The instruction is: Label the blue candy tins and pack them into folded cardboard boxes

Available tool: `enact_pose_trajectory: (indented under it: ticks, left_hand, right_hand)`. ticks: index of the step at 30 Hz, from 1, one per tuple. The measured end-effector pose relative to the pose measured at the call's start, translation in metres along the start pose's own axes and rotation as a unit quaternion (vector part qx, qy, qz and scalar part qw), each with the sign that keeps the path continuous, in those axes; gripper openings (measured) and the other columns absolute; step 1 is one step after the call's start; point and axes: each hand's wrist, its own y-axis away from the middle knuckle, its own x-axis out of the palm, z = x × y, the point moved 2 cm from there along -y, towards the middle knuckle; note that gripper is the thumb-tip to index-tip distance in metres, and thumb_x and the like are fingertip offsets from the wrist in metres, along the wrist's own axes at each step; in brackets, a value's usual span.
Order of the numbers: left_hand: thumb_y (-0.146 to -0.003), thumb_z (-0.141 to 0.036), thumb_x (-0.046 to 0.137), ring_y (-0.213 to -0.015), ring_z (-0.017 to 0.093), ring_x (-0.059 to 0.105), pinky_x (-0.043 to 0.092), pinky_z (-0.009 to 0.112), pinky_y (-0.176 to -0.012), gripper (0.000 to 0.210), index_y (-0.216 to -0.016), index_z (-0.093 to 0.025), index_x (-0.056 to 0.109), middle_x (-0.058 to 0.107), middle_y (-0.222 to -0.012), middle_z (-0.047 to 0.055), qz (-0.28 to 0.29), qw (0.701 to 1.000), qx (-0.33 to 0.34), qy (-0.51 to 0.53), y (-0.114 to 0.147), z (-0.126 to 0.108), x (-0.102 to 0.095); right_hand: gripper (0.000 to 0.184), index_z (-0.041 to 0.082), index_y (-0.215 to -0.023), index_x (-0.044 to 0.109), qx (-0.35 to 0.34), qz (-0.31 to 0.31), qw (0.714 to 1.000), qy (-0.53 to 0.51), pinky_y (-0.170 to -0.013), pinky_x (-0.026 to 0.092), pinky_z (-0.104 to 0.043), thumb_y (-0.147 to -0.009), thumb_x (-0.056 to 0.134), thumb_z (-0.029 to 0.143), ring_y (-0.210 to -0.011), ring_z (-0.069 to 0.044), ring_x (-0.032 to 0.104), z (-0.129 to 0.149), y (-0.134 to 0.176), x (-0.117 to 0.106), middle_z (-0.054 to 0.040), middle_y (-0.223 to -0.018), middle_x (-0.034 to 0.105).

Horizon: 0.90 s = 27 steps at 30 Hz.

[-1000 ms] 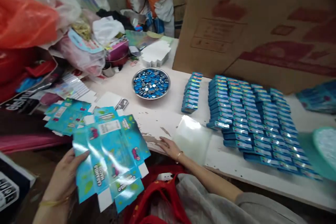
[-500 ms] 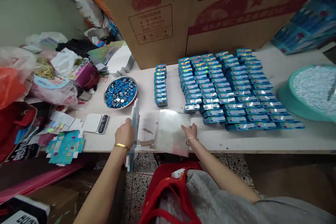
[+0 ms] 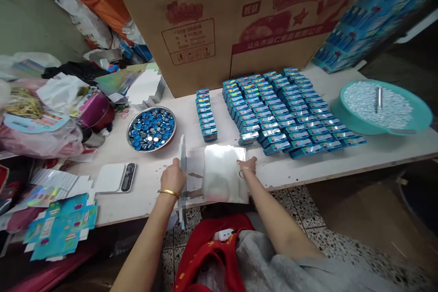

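My left hand [image 3: 173, 177] is closed around a thin, flat panel [image 3: 183, 159] standing on edge, with white and clear bluish layers. Its lower end reaches past the table's front edge. A flat stack of clear plastic sheets or bags [image 3: 224, 171] lies just right of it. At the right edge of this stack is my right hand [image 3: 247, 165], thumb touching the plastic and the other fingers held apart from it. Beyond the stack stands a single row of small blue boxes [image 3: 206, 121], with several longer rows of the same blue boxes [image 3: 284, 116] to its right.
A metal bowl of blue caps [image 3: 152, 128] and a white scale [image 3: 111, 178] are on the left. Flattened turquoise boxes [image 3: 61, 226] lie at the front left. A teal basin [image 3: 419, 112] of white pieces stands right. Large cartons [image 3: 195, 68] back the table.
The view has turned to the right, showing more of the basin. The panel in my left hand is now closer to the plastic stack. My right hand stays at the stack's right edge.
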Motion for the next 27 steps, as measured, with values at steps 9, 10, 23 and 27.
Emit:
enact_pose_trajectory:
  ticks: [9, 10, 23, 27]
  left_hand:
    - [-0.083, -0.021, 0.041, -0.086, 0.031, 0.065, 0.045, 0.034, -0.065, 0.019, -0.1, -0.018, 0.049, 0.068, -0.089, 0.015, -0.02, 0.999, 0.006, 0.026, 0.002, 0.01, 0.0]
    - [-0.083, -0.021, 0.042, -0.087, 0.031, 0.065, 0.045, 0.035, -0.066, 0.02, -0.1, -0.018, 0.049, 0.068, -0.09, 0.015, -0.023, 0.999, 0.004, 0.026, 0.003, 0.009, 0.0]
    - [-0.083, -0.023, 0.043, -0.09, 0.031, 0.066, 0.047, 0.036, -0.07, 0.025, -0.106, -0.017, 0.048, 0.068, -0.093, 0.015, -0.039, 0.997, -0.043, -0.041, 0.01, -0.056, 0.01]
    - [-0.083, -0.024, 0.043, -0.09, 0.03, 0.066, 0.047, 0.036, -0.071, 0.026, -0.108, -0.017, 0.048, 0.068, -0.094, 0.015, -0.033, 0.997, -0.035, -0.053, 0.011, -0.077, 0.018]
  right_hand:
    - [0.07, 0.013, -0.122, 0.044, -0.011, -0.061, 0.998, 0.027, -0.097, 0.038, -0.042, -0.067, 0.076, 0.04, -0.122, -0.033, 0.044, 0.009, 0.014, 0.006, -0.0222, -0.129, 0.047]
    - [0.072, 0.012, -0.124, 0.042, -0.011, -0.058, 0.998, 0.026, -0.096, 0.039, -0.041, -0.067, 0.076, 0.039, -0.12, -0.033, 0.047, 0.009, 0.013, 0.006, -0.0222, -0.127, 0.049]
    - [0.058, 0.009, -0.121, 0.045, -0.049, -0.001, 0.999, 0.019, -0.094, 0.039, -0.037, -0.07, 0.069, 0.021, -0.117, -0.03, 0.046, 0.016, 0.009, -0.006, -0.0218, -0.123, 0.05]
    - [0.04, 0.008, -0.112, 0.054, -0.047, 0.012, 0.999, -0.001, -0.092, 0.039, -0.041, -0.073, 0.061, 0.016, -0.116, -0.033, 0.045, 0.018, 0.009, -0.009, -0.0237, -0.119, 0.051]
